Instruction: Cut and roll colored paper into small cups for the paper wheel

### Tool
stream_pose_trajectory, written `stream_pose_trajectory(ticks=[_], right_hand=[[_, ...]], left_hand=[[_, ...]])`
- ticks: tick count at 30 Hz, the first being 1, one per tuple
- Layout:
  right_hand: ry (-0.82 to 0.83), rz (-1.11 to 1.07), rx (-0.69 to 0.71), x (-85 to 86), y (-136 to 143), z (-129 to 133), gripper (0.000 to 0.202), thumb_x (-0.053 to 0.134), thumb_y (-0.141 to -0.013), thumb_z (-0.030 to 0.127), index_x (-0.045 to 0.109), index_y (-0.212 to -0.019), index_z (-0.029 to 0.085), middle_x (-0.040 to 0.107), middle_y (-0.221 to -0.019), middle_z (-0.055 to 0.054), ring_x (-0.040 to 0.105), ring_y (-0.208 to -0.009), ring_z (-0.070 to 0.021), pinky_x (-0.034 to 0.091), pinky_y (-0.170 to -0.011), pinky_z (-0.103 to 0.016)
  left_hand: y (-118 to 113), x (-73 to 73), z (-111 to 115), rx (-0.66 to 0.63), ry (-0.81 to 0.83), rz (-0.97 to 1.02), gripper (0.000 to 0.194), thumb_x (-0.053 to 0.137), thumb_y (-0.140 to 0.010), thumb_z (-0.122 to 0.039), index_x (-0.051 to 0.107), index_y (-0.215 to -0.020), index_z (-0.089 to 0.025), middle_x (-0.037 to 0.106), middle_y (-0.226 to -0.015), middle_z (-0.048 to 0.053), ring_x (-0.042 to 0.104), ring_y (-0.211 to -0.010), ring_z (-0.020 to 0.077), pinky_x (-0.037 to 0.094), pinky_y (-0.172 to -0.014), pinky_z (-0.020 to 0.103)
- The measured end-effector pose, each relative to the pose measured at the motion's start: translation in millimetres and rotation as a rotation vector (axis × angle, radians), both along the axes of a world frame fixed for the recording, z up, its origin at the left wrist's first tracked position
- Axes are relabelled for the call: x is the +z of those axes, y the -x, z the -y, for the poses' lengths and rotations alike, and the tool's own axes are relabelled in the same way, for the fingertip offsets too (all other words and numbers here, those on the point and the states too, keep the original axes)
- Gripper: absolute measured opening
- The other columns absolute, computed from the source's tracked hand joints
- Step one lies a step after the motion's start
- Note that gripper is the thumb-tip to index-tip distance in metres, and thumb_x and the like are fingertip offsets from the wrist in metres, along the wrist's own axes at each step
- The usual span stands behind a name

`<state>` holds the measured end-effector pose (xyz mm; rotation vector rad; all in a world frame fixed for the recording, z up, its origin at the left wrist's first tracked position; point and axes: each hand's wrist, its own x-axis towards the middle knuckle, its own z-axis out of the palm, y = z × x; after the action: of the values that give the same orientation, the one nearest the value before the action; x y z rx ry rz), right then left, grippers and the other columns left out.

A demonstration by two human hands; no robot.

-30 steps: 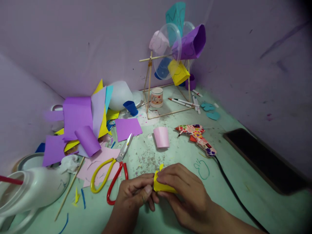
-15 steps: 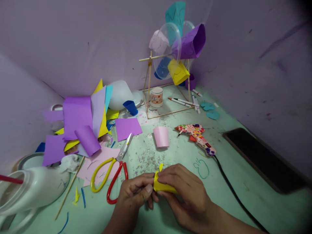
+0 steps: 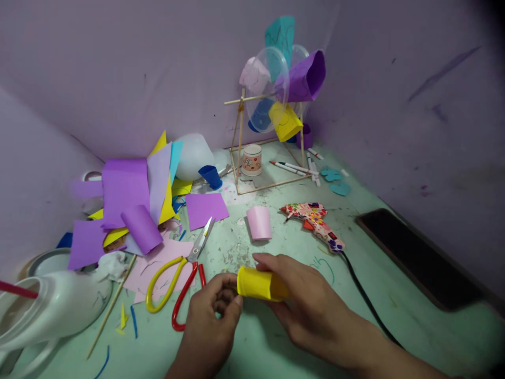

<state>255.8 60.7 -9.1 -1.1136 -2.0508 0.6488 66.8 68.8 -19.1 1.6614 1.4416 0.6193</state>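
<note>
A small yellow paper cup (image 3: 254, 283) lies on its side between my two hands, just above the table. My right hand (image 3: 311, 305) wraps around its right end, fingers over the top and thumb side below. At the left end, the thumb and forefinger of my left hand (image 3: 215, 316) pinch its edge. Beyond them a pink paper cup (image 3: 259, 223) stands on the table. Scissors (image 3: 193, 258) with one yellow and one red handle lie open left of my left hand. A flower-patterned glue gun (image 3: 311, 218) rests on its side past my right hand.
A stick frame (image 3: 272, 184) at the back carries a wheel of coloured paper cups (image 3: 286, 122). Coloured paper sheets (image 3: 126, 184) pile up at left, behind a white jug (image 3: 59, 305). A dark phone (image 3: 418, 258) lies at right, near the glue gun's black cord (image 3: 365, 300).
The yellow cup has turned and shifted slightly left and up, showing more of its side. My right hand has spread along it. The small yellow flap at its top no longer shows.
</note>
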Motion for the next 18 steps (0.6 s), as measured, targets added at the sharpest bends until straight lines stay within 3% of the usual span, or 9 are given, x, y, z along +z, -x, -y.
stream_pose_trajectory(ticks=[4, 7, 10, 12, 18], right_hand=[[0.058, 0.175, 0.079, 10.7, -1, -1, 0.069, 0.044, -0.062, -0.003, 0.037, -0.129, 0.016, 0.061, -0.106, -0.010, 0.055, -0.095, -0.0226, 0.050, -0.080, -0.037], [0.073, 0.301, 0.088, 15.5, 3, -4, 0.072, 0.044, -0.058, -0.004, 0.041, -0.127, 0.013, 0.061, -0.106, -0.013, 0.055, -0.095, -0.0252, 0.050, -0.080, -0.041], [0.092, 0.354, 0.097, 14.2, 7, -7, 0.077, 0.046, -0.058, -0.004, 0.037, -0.133, 0.011, 0.062, -0.105, -0.014, 0.056, -0.093, -0.0266, 0.051, -0.078, -0.042], [0.133, 0.312, 0.103, 10.0, 8, -8, 0.075, 0.052, -0.062, -0.001, 0.035, -0.134, 0.010, 0.063, -0.103, -0.014, 0.057, -0.091, -0.0264, 0.051, -0.078, -0.041], [0.269, 0.017, 0.050, -10.7, -7, -9, 0.087, 0.073, -0.063, 0.012, 0.031, -0.138, 0.021, 0.058, -0.119, -0.012, 0.056, -0.106, -0.0247, 0.046, -0.090, -0.041]], left_hand=[[1, -12.6, 5, -0.163, -0.491, -0.556, 0.020, 0.048, -0.075, -0.013, 0.062, -0.087, -0.018, 0.065, -0.080, 0.008, 0.063, -0.072, 0.0227, 0.049, -0.060, 0.030], [0, -11.6, 7, -0.104, -0.557, -0.781, 0.032, 0.045, -0.072, -0.009, 0.060, -0.099, -0.014, 0.065, -0.082, 0.010, 0.063, -0.068, 0.0239, 0.048, -0.053, 0.031], [1, -4.4, 9, -0.099, -0.525, -0.518, 0.055, 0.048, -0.072, -0.010, 0.042, -0.126, -0.015, 0.062, -0.107, 0.013, 0.063, -0.082, 0.0218, 0.052, -0.063, 0.029], [2, -1.6, 11, -0.136, -0.472, -0.298, 0.063, 0.054, -0.072, -0.013, 0.034, -0.131, -0.020, 0.058, -0.118, 0.011, 0.062, -0.091, 0.0210, 0.052, -0.073, 0.029], [-1, -9.8, 11, -0.152, -0.436, -0.102, 0.051, 0.058, -0.073, -0.014, 0.048, -0.122, -0.024, 0.060, -0.116, 0.009, 0.057, -0.106, 0.0244, 0.049, -0.084, 0.033]])
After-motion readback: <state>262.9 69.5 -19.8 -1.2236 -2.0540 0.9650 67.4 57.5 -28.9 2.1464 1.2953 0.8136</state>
